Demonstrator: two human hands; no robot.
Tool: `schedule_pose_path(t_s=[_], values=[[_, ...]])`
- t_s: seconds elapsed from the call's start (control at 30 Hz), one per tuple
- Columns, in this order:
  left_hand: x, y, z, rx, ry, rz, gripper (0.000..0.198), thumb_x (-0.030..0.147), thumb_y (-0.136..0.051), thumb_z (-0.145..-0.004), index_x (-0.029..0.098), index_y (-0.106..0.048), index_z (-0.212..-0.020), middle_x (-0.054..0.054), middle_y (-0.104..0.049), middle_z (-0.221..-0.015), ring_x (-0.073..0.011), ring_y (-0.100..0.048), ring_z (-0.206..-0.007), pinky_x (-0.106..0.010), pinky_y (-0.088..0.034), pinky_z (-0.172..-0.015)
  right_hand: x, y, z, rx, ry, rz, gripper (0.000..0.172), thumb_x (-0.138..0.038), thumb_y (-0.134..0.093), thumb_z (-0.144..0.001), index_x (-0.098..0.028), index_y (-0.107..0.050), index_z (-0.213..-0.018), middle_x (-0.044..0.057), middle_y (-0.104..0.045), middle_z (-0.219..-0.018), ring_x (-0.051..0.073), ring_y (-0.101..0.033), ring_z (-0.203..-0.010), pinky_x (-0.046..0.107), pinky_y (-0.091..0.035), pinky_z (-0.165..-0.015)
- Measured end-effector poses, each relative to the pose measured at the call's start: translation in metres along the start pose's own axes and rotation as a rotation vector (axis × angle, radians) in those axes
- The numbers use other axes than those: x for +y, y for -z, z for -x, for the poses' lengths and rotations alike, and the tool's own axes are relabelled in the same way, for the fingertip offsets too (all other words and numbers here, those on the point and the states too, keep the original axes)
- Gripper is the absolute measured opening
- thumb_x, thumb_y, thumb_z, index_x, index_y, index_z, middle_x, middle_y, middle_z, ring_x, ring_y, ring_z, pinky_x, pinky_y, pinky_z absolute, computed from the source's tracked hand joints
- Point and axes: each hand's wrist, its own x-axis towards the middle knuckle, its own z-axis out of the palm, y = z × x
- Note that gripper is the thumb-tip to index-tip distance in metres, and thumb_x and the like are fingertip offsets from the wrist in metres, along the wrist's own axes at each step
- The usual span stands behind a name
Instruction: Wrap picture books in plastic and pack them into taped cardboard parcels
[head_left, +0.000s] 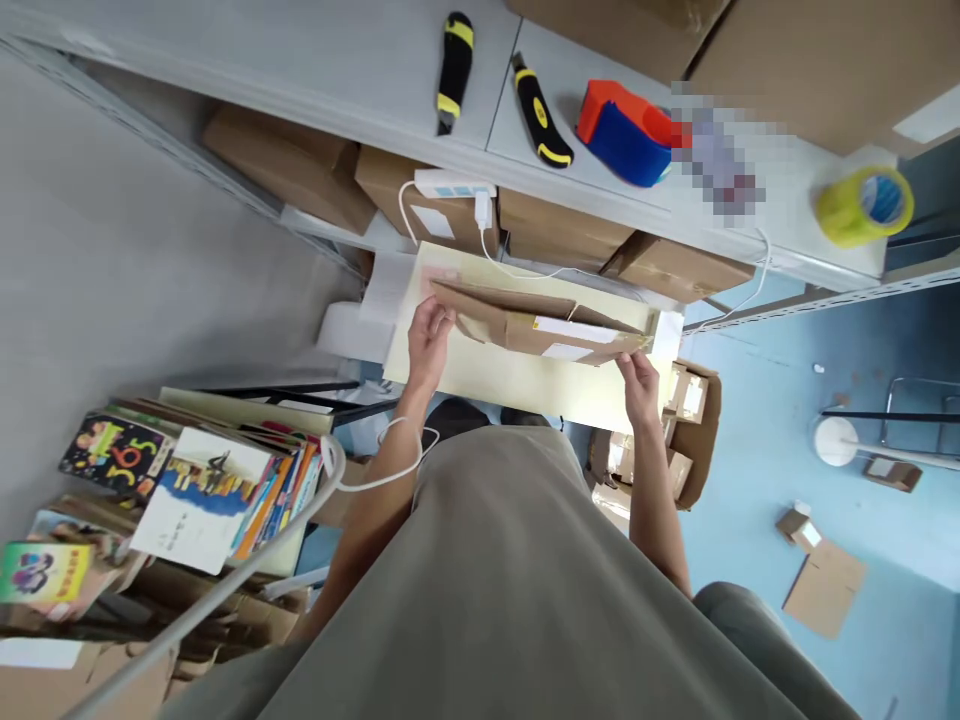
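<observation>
A partly folded cardboard box (517,328) is held by its two ends over the pale yellow tabletop (510,385). My left hand (430,335) pinches its left end, near the raised flap. At the opposite end, my right hand (638,380) grips the lower right corner between thumb and fingers. White labels and a strip of tape show on the box's side facing me. Its far flaps stand up, and the inside is mostly hidden.
On the grey shelf (315,70) lie two utility knives (455,70) (541,115), a red and blue tape dispenser (626,130) and a yellow tape roll (862,207). Books (202,500) are stacked at left. A carton of small boxes (701,440) stands right of the table; a white cable crosses my left arm.
</observation>
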Motion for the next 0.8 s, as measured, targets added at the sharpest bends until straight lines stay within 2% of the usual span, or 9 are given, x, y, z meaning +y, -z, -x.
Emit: schedule_pose_path(t_s=[0.1, 0.23, 0.3, 0.37, 0.47, 0.57, 0.7, 0.8], values=[[-0.003, -0.019, 0.0, -0.018, 0.057, 0.012, 0.064, 0.074, -0.092, -0.081, 0.027, -0.077, -0.121, -0.011, -0.081, -0.137, -0.029, -0.073, -0.141, -0.043, -0.058, -0.123, 0.005, -0.004, 0.0, -0.017, -0.035, -0.011, 0.051, -0.071, -0.065, -0.107, -0.026, -0.082, -0.124, 0.008, -0.083, -0.129, 0.028, -0.074, -0.132, 0.047, -0.056, -0.124], [-0.011, -0.036, 0.003, -0.108, 0.125, -0.05, 0.056, 0.072, -0.09, -0.084, 0.023, -0.081, -0.11, -0.011, -0.084, -0.122, -0.0304, -0.078, -0.129, -0.045, -0.06, -0.121, 0.006, -0.022, 0.006, -0.09, -0.09, -0.042, 0.058, -0.075, -0.064, -0.107, -0.03, -0.081, -0.139, 0.008, -0.082, -0.141, 0.028, -0.068, -0.147, 0.053, -0.048, -0.135], [-0.015, -0.036, 0.006, -0.097, 0.136, -0.074, 0.055, 0.065, -0.094, -0.082, 0.023, -0.081, -0.115, -0.012, -0.084, -0.129, -0.0314, -0.076, -0.133, -0.047, -0.057, -0.124, 0.004, -0.028, 0.01, -0.101, -0.115, -0.036, 0.06, -0.077, -0.066, -0.105, -0.031, -0.082, -0.139, 0.008, -0.081, -0.144, 0.029, -0.067, -0.149, 0.055, -0.049, -0.135], [-0.02, -0.029, 0.012, -0.082, 0.173, -0.071, 0.063, 0.06, -0.097, -0.08, 0.026, -0.079, -0.129, -0.015, -0.08, -0.143, -0.0326, -0.074, -0.139, -0.05, -0.057, -0.126, 0.004, -0.027, 0.01, -0.09, -0.135, -0.045, 0.06, -0.078, -0.067, -0.104, -0.031, -0.083, -0.138, 0.008, -0.08, -0.148, 0.03, -0.068, -0.149, 0.056, -0.051, -0.133], [-0.026, -0.012, 0.023, -0.152, 0.315, -0.082, 0.076, 0.062, -0.1, -0.077, 0.028, -0.074, -0.14, -0.019, -0.072, -0.157, -0.0362, -0.074, -0.141, -0.058, -0.061, -0.12, 0.008, -0.016, -0.003, -0.077, -0.182, -0.094, 0.066, -0.083, -0.063, -0.103, -0.028, -0.086, -0.131, 0.01, -0.082, -0.145, 0.032, -0.071, -0.145, 0.059, -0.055, -0.129], [-0.026, -0.005, 0.034, -0.22, 0.412, -0.093, 0.08, 0.066, -0.101, -0.074, 0.026, -0.076, -0.138, -0.022, -0.072, -0.157, -0.0398, -0.075, -0.139, -0.06, -0.065, -0.113, 0.013, -0.005, -0.033, -0.092, -0.246, -0.127, 0.076, -0.094, -0.06, -0.099, -0.026, -0.088, -0.119, 0.012, -0.086, -0.131, 0.033, -0.077, -0.134, 0.057, -0.06, -0.12], [-0.022, -0.017, 0.04, -0.216, 0.384, -0.06, 0.08, 0.068, -0.103, -0.07, 0.024, -0.079, -0.133, -0.02, -0.076, -0.152, -0.0385, -0.078, -0.134, -0.057, -0.068, -0.111, 0.012, -0.006, -0.07, -0.249, -0.335, -0.113, 0.078, -0.098, -0.075, -0.085, -0.024, -0.086, -0.109, 0.009, -0.088, -0.113, 0.03, -0.079, -0.117, 0.046, -0.065, -0.108], [-0.016, -0.027, 0.038, -0.196, 0.337, -0.081, 0.08, 0.07, -0.104, -0.067, 0.023, -0.082, -0.127, -0.018, -0.081, -0.145, -0.037, -0.08, -0.13, -0.055, -0.066, -0.114, 0.005, -0.008, -0.073, -0.321, -0.346, -0.118, 0.072, -0.09, -0.086, -0.081, -0.023, -0.084, -0.108, 0.006, -0.087, -0.111, 0.027, -0.078, -0.109, 0.042, -0.065, -0.103]])
